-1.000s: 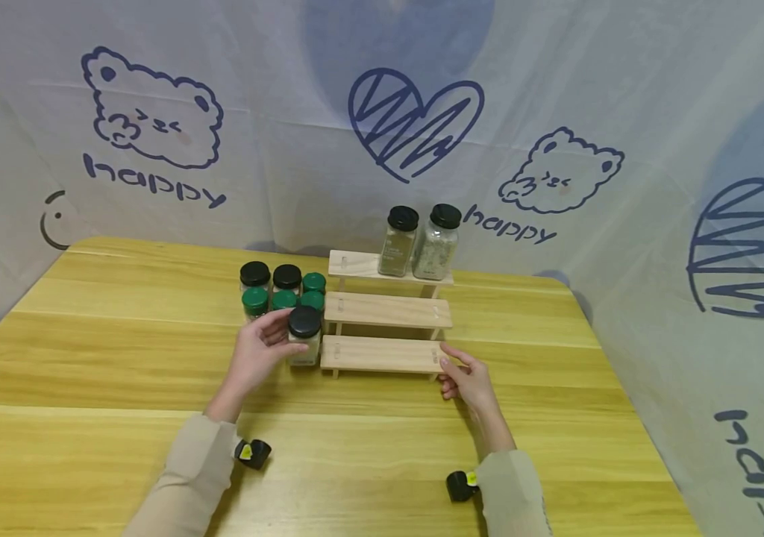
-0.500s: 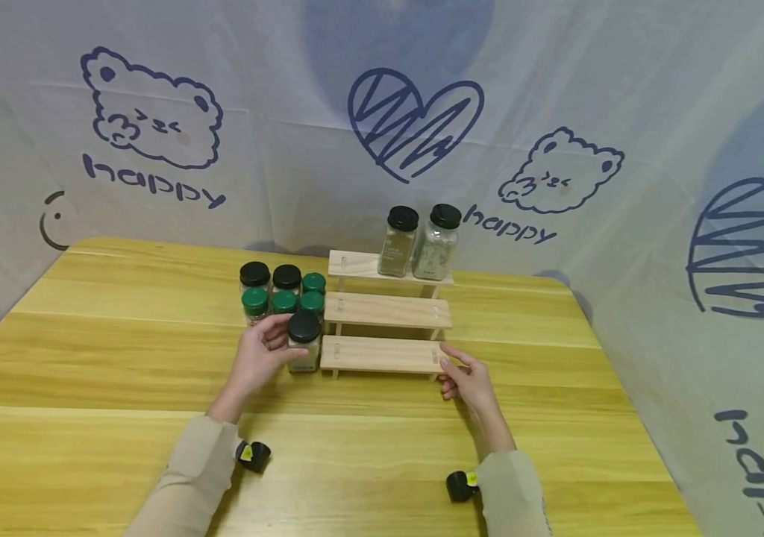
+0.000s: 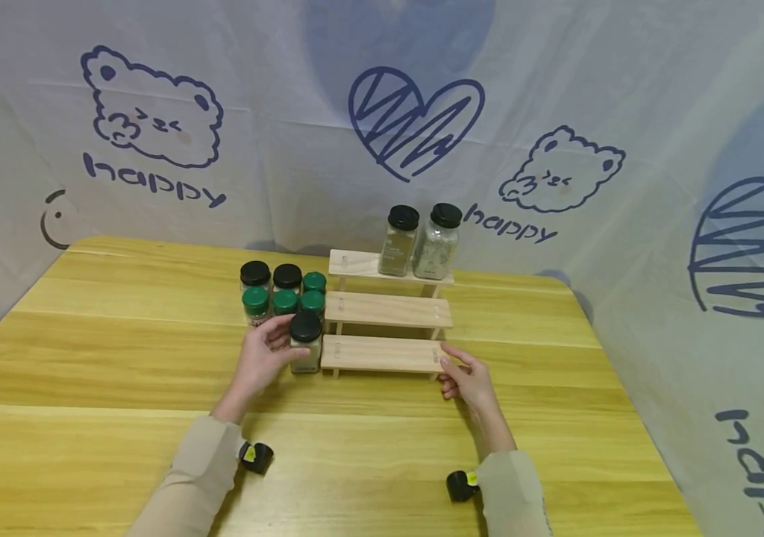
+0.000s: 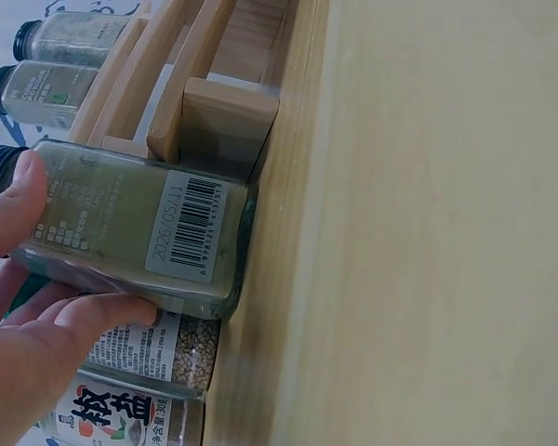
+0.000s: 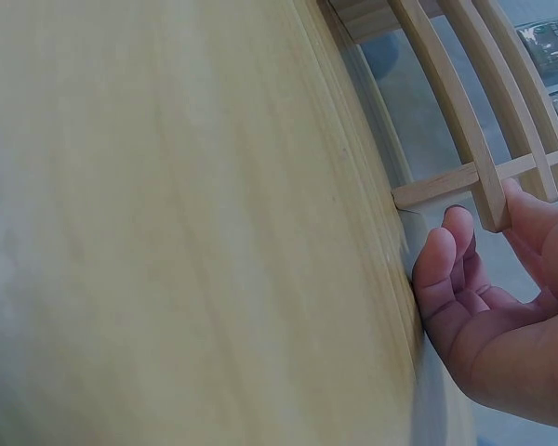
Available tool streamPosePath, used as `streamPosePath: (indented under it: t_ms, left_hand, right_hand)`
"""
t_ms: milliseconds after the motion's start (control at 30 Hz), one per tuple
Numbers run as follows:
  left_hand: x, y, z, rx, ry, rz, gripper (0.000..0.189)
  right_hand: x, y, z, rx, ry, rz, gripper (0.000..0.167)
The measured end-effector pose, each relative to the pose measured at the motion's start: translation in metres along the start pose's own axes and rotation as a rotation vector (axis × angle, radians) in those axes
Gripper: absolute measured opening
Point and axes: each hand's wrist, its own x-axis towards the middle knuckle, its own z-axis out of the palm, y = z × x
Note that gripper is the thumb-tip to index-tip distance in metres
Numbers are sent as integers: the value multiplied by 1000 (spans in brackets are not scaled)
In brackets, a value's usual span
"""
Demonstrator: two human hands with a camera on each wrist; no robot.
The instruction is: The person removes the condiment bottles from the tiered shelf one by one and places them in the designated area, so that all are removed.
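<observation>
My left hand [image 3: 262, 356] grips a square glass spice jar [image 3: 305, 356] with a black lid, thumb on the near side and fingers behind. The left wrist view shows pale greenish powder in that jar [image 4: 121, 218] and a barcode label. It is upright, its base close to the table, just left of the lowest step of a three-tier wooden rack [image 3: 382, 353]. My right hand [image 3: 468, 379] pinches the right end of that step between thumb and index finger; the other fingers curl below it, as the right wrist view of the hand [image 5: 502, 297] shows.
Two black-lidded spice jars [image 3: 397, 242] stand on the rack's top step, toward its right. Left of the rack, several smaller jars with green lids [image 3: 256, 300] and black lids [image 3: 255, 273] are grouped on the wooden table [image 3: 120, 335]. A printed cloth [image 3: 274, 149] hangs behind.
The jar in my left hand has come down slightly toward the near side, then stayed nearly still. My right hand keeps its place at the rack's end.
</observation>
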Motion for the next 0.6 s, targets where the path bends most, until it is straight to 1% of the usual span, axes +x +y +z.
streamPosePath:
  t_ms: [167,467,600]
  left_hand:
    - [1,-1,1,-4,3,-21,55]
    - [1,-3,1,-50,-31,-32,59]
    - [0,-4,0,-83,-44,-53,63]
  right_hand:
    - [0,0,0,1,-1,-5,36]
    - [1,0,0,-14,6,-17,36]
    - [0,0,0,-10,4,-9,36]
